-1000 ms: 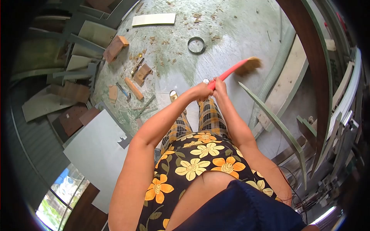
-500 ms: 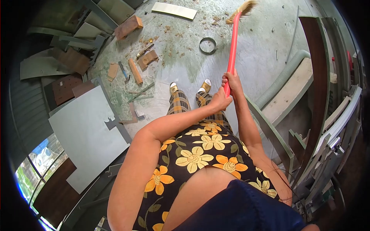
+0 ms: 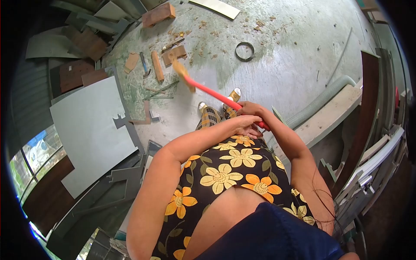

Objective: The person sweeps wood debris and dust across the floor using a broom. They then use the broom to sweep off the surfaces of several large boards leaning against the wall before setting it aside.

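Stands in a cluttered workshop, on a scuffed grey-green floor [image 3: 212, 39] strewn with brown scraps [image 3: 258, 27]. Grips a red-handled broom [image 3: 212, 92] with the right hand [image 3: 250, 108], clamped round the shaft towards its butt end. Has the left hand [image 3: 245, 124] together with it there, just beside the right wrist; cannot tell whether closed on the shaft, being partly hidden. Slants the broom ahead and to the left of the 2 hands, with tan bristles [image 3: 181, 71] blurred near a brown wooden block [image 3: 173, 53]; cannot tell whether touching. Farther left of the hands, past the bristles, has a wooden billet [image 3: 157, 66] near a blue-handled hammer [image 3: 144, 65]. Faces a black ring [image 3: 253, 52] lying well ahead of the hands. Has, to the right of the hands, a ribbed hose [image 3: 318, 104] alongside a pale beam [image 3: 329, 113]. Has, well to their left, a notched grey sheet panel [image 3: 93, 134]. Wears gold sandals [image 3: 236, 92], ahead of the hands
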Motion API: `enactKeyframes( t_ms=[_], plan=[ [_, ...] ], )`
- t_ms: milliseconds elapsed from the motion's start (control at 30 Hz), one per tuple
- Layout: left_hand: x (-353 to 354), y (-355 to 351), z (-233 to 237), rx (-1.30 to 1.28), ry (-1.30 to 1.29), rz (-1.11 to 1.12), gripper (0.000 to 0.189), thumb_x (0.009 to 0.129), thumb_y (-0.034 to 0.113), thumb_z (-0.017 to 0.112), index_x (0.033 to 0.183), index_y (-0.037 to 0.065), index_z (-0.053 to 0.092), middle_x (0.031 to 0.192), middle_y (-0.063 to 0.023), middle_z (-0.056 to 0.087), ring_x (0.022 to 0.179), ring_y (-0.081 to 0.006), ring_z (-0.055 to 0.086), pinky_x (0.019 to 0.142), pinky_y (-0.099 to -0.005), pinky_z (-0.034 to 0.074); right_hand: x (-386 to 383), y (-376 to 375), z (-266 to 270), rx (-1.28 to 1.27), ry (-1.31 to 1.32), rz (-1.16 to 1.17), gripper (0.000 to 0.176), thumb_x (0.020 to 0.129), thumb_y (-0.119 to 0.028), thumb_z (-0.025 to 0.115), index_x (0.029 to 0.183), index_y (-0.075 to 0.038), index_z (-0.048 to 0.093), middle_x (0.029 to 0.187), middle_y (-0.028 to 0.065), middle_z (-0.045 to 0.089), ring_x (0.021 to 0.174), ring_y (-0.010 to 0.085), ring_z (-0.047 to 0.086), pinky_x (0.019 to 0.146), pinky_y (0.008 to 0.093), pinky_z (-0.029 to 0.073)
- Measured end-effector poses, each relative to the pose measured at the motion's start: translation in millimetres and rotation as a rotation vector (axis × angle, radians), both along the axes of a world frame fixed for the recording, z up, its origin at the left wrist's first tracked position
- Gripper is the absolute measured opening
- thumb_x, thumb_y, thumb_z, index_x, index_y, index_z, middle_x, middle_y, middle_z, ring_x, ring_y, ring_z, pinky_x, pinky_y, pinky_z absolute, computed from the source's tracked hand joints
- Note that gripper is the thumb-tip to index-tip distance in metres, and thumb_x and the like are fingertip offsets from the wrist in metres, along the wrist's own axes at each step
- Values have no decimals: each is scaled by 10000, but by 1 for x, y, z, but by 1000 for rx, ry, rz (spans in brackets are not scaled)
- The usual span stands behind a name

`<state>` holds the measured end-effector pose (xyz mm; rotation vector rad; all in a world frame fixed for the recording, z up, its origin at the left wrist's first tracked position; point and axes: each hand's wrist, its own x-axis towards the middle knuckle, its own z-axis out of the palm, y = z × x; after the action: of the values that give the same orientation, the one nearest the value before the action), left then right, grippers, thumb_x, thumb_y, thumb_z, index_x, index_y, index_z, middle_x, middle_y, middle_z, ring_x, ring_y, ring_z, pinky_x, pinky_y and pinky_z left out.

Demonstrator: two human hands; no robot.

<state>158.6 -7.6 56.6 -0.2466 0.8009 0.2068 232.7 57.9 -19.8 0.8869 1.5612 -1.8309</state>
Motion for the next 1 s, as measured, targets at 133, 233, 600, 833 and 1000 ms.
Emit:
enactKeyframes(
  t_ms=[133,233,600,833,1000],
  plan=[
    [-4,-7,-20,-39,245,233,252,842,264,514,967,45,507,904,-63,487,801,-203,546,686,-345,486,-18,17,-15,74,-122,319,374,704,-219,593,1019,-18,573,841,139,632,737,244,600,659,356,476],
    [-15,-18,-43,104,445,385,249,833,252,527,977,52,500,886,-57,450,807,-200,533,690,-351,464,12,58,-27,54,-225,188,271,694,-178,564,877,17,605,631,105,600,508,206,570,453,356,465],
    [-64,-40,-38,204,484,544,232,855,214,482,1014,47,465,963,-87,523,846,-178,553,698,-284,438,2,146,3,525,-186,-206,252,742,-42,558,978,23,496,545,64,505,422,163,495,366,313,395],
    [-61,-70,-48,205,530,526,241,851,230,482,1004,45,470,872,-73,564,636,-135,573,529,-240,445,-6,48,61,453,-51,-245,547,780,-55,532,1291,-19,341,609,44,504,458,133,498,381,291,424],
    [-75,-86,-37,306,721,384,181,828,203,498,903,50,557,711,-20,572,514,-81,518,417,-201,363,-22,-4,60,17,-63,-60,431,783,-112,550,1204,-81,464,602,18,493,456,107,483,375,252,415]
  ],
)
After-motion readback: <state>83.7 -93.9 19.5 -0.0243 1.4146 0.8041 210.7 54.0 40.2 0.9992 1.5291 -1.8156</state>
